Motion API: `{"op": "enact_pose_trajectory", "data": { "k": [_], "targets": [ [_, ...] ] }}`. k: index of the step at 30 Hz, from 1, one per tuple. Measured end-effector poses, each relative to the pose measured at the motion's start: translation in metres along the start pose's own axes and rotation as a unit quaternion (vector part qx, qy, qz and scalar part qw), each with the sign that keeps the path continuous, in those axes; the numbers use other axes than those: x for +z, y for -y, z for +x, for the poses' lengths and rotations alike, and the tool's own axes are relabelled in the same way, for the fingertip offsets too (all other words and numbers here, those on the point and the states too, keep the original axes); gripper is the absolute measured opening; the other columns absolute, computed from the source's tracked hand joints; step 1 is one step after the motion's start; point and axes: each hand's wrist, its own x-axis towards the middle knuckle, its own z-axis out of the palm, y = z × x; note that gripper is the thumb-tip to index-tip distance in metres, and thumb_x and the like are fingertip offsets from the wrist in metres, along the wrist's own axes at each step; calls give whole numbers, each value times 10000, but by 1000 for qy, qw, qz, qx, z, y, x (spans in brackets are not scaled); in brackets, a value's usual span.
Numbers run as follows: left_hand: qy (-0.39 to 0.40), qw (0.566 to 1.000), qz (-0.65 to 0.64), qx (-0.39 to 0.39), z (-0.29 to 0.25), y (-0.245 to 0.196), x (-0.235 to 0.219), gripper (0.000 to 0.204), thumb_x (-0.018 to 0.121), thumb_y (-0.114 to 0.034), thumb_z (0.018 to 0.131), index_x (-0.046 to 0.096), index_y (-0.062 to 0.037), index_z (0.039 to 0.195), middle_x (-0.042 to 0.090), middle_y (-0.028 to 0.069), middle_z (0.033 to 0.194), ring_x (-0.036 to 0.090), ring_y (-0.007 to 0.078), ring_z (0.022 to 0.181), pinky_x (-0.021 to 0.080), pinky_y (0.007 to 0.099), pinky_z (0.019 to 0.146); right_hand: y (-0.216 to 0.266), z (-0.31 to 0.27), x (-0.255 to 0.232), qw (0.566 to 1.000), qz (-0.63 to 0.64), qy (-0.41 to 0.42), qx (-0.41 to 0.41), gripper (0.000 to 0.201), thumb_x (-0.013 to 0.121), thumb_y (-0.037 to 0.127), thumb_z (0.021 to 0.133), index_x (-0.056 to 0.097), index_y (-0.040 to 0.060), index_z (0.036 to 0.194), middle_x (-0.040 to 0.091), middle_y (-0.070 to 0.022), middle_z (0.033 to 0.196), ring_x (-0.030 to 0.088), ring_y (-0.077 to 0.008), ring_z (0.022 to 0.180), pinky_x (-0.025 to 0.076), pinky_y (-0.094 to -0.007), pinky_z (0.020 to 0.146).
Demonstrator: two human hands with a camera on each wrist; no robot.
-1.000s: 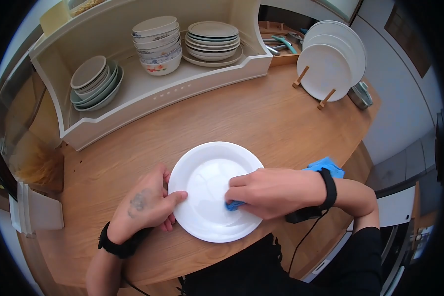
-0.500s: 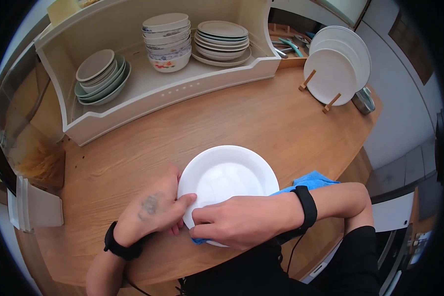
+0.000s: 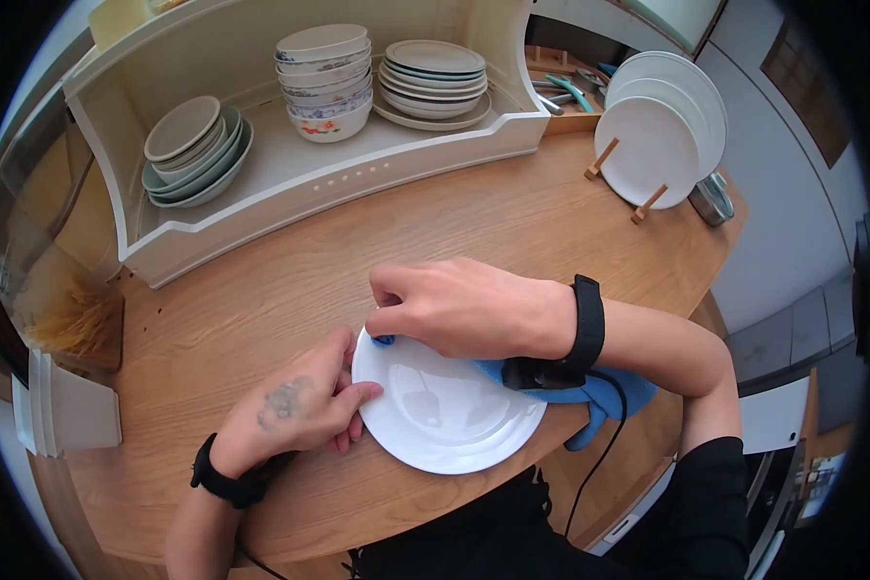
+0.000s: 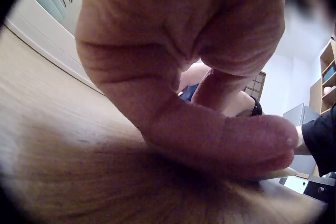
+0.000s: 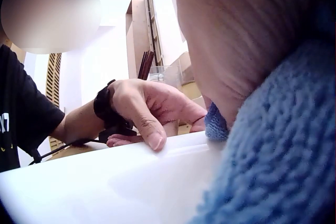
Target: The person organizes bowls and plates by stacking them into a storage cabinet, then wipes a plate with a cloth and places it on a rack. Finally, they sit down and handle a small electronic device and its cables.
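Observation:
A white plate lies near the table's front edge. My left hand grips its left rim, thumb on top and fingers curled at the underside; in the left wrist view the curled fingers are close to the wood. Over the plate's far left rim, my right hand pinches a blue cloth, a bit of which shows under the fingertips. The rest of the cloth trails beneath the wrist and past the table edge. In the right wrist view the textured cloth touches the plate.
Behind, a cream rack holds stacked bowls and plates. White plates stand upright in a wooden holder at the back right, beside a metal container. White bins stand at the left edge.
My right hand with the cloth first moved toward the plate's near left rim, then away to its far left rim. My left hand keeps its grip on the rim.

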Motion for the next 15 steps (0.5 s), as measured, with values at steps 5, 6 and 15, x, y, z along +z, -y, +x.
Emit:
{"op": "enact_pose_trajectory", "data": {
  "k": [5, 6, 15],
  "targets": [
    [5, 999, -27, -25, -1, -5, 0, 268, 604, -139, 1005, 440, 32, 1130, 654, 96, 652, 635, 153, 509, 508, 271, 466, -9, -3, -6, 1000, -12, -2, 28, 149, 642, 29, 831, 660, 66, 974, 575, -114, 995, 654, -317, 882, 539, -415, 703],
    [8, 999, -37, -39, -2, -6, -1, 265, 603, -140, 1006, 437, 36, 1114, 656, 101, 650, 639, 158, 509, 510, 272, 461, -13, -6, -10, 998, -25, 7, 50, 134, 654, 26, 816, 660, 67, 944, 577, -107, 993, 647, -314, 889, 534, -413, 703],
    [-1, 995, -59, -84, -3, -16, -2, 230, 577, -102, 1002, 414, 47, 1066, 651, 132, 638, 658, 191, 518, 534, 310, 455, -9, -66, -26, 989, -26, -5, 144, 213, 714, -12, 750, 696, 80, 941, 576, -88, 991, 620, -293, 938, 528, -380, 762]
  ]
}}
